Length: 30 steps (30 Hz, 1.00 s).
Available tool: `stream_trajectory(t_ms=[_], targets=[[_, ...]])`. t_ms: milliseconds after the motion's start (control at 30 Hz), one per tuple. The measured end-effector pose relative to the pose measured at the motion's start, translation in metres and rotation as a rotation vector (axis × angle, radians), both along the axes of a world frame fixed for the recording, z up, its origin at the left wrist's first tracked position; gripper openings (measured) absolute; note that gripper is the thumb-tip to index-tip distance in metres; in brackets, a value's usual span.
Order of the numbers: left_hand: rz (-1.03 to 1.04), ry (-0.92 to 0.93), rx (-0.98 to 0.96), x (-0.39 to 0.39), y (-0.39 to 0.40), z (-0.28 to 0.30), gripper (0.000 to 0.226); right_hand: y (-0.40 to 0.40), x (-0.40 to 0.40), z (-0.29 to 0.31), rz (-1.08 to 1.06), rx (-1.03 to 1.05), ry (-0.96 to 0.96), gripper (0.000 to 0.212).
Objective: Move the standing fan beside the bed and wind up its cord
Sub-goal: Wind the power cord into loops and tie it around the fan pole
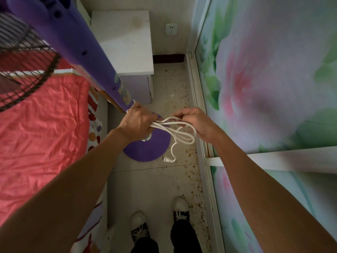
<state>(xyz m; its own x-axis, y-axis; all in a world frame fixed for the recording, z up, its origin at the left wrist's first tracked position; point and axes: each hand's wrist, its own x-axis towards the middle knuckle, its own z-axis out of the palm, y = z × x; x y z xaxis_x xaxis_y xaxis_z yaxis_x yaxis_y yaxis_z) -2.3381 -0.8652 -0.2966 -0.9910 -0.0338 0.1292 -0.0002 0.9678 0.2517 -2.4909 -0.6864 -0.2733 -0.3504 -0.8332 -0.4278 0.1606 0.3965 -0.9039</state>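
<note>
The purple standing fan (85, 52) stands on the floor between the bed (42, 128) and the wall, its round purple base (151, 147) under my hands and its dark wire grille (23, 70) at the upper left. The white cord (182, 134) is gathered in several loops. My left hand (138, 125) grips one end of the loops, close to the foot of the fan's pole. My right hand (197, 123) pinches the other end of the loops. The cord's tail hangs down to the white plug (168, 159) just above the floor.
A white bedside cabinet (125, 44) stands behind the fan, with a wall socket (171, 29) beyond it. A floral sliding wardrobe door (273, 79) closes the right side. My two shoes (160, 221) stand on the stained tile floor in the narrow aisle.
</note>
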Motion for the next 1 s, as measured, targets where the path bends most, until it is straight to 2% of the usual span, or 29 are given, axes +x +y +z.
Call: stream_trajectory(t_ms=[100, 167, 233, 300, 367, 467, 567, 633, 700, 800, 833, 867, 933, 1000], targets=[[0.082, 0.097, 0.13, 0.0, 0.001, 0.001, 0.017, -0.004, 0.013, -0.011, -0.02, -0.04, 0.07, 0.025], [0.237, 0.105, 0.117, -0.007, 0.004, 0.003, 0.017, -0.012, 0.038, -0.024, -0.101, 0.012, 0.107, 0.025], [0.404, -0.039, 0.015, -0.02, 0.009, 0.004, 0.014, -0.021, 0.066, -0.033, -0.012, 0.2, 0.29, 0.025], [0.47, -0.329, -0.164, -0.037, 0.015, 0.008, 0.012, -0.019, 0.086, -0.04, 0.252, 0.37, 0.569, 0.03], [0.438, -0.534, -0.282, -0.051, 0.021, 0.011, 0.01, -0.009, 0.092, -0.038, 0.424, 0.431, 0.825, 0.036], [0.355, -0.688, -0.377, -0.057, 0.029, 0.003, 0.011, 0.0, 0.089, -0.024, 0.516, 0.395, 0.924, 0.038], [0.166, -0.811, -0.528, -0.04, 0.035, -0.011, 0.011, -0.004, 0.077, -0.006, 0.655, 0.23, 1.067, 0.033], [-0.004, -0.834, -0.609, -0.019, 0.03, -0.022, 0.01, -0.011, 0.058, 0.002, 0.611, 0.053, 1.13, 0.029], [-0.129, -0.732, -0.624, -0.003, 0.016, -0.025, 0.016, -0.021, 0.039, 0.0, 0.468, -0.034, 1.066, 0.031], [-0.196, -0.487, -0.477, 0.014, -0.008, -0.021, 0.024, -0.038, 0.025, -0.013, 0.24, -0.013, 0.663, 0.014], [-0.198, -0.379, -0.386, 0.018, -0.014, -0.019, 0.023, -0.042, 0.025, -0.017, 0.211, 0.025, 0.512, 0.009], [-0.188, -0.261, -0.289, 0.022, -0.017, -0.016, 0.019, -0.045, 0.026, -0.021, 0.201, 0.069, 0.398, 0.013], [-0.139, -0.071, -0.161, 0.025, -0.014, -0.008, 0.018, -0.045, 0.031, -0.031, 0.215, 0.103, 0.279, 0.022], [-0.029, -0.027, -0.081, 0.022, -0.007, -0.003, 0.024, -0.045, 0.048, -0.033, 0.159, 0.112, 0.168, 0.023]])
